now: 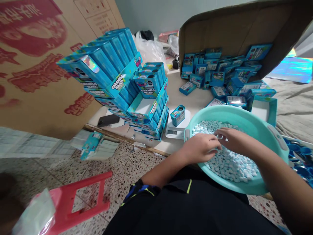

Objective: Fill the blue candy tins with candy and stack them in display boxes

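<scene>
A turquoise plastic basin (265, 143) holds a heap of small white and pale-blue candies (233, 163). Over the candies, at the basin's near left side, is my left hand (202, 147), its fingers curled inward. Facing it, my right hand (228, 138) has bent fingers close to the left fingertips. What either hand holds, if anything, is hidden by the fingers. Left of the basin, a small blue candy box (178, 115) stands upright on a white digital scale (171, 133).
Stacked display trays of blue boxes (146, 107) stand on the left. A large carton (220, 26) lies on its side with many small blue boxes spilling out. A black phone (109, 120) rests near the table edge. Blue caps (302, 156) lie right; a red stool (66, 199) stands below.
</scene>
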A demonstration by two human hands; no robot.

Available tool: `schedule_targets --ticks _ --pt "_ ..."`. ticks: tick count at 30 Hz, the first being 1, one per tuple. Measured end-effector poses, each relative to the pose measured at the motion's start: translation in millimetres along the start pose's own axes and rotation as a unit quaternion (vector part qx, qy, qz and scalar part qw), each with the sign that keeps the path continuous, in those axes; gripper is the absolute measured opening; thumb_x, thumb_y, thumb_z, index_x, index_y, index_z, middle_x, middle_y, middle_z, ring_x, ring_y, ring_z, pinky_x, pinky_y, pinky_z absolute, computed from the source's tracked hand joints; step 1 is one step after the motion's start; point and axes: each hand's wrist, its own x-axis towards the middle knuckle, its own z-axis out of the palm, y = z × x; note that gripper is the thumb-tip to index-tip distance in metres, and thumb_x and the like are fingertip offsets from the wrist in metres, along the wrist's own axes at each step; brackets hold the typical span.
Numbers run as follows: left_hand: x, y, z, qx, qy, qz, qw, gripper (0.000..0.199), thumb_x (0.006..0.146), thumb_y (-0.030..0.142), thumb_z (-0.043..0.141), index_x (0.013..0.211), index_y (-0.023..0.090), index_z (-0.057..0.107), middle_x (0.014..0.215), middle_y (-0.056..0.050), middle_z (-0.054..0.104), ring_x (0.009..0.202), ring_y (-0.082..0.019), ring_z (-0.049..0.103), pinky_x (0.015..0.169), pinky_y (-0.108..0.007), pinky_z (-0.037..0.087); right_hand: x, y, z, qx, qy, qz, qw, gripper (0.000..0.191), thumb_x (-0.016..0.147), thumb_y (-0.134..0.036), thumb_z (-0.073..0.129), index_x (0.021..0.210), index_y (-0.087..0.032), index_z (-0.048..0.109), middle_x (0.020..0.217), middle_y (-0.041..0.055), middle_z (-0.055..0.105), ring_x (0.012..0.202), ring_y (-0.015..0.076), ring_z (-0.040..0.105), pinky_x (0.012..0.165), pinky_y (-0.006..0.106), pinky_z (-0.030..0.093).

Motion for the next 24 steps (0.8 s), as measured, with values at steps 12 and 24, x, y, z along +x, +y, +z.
schedule_targets --ticks 12,24 --pt "-24 -31 -8.2 0.051 0.3 -0.076 0.95 0.009 0.089 0.014 0.065 0.095 0.021 0.067 0.106 -0.005 0.07 0.105 -0.02 0.067 0.095 -0.038 0.055 -6 -25 -1 -0.041 -0.117 0.034 0.992 0.062 0.072 -0.037 0.078 0.128 -0.017 0.065 0.124 0.017 0.06 0.099 0.0348 0.066 0.082 0.043 0.053" --pt "-34 -73 -35.9 0.068 0.426 -0.255 0.865 0.051 0.086 0.024 0.069 0.134 0.021 0.051 0.139 -0.015 0.054 0.137 -0.03 0.051 0.115 -0.054 0.044 -4 -38 -13 0.014 -0.29 0.039 0.956 0.089 0.068 -0.056 0.075 0.145 -0.015 0.055 0.136 0.019 0.062 0.121 0.0423 0.06 0.094 0.049 0.051"
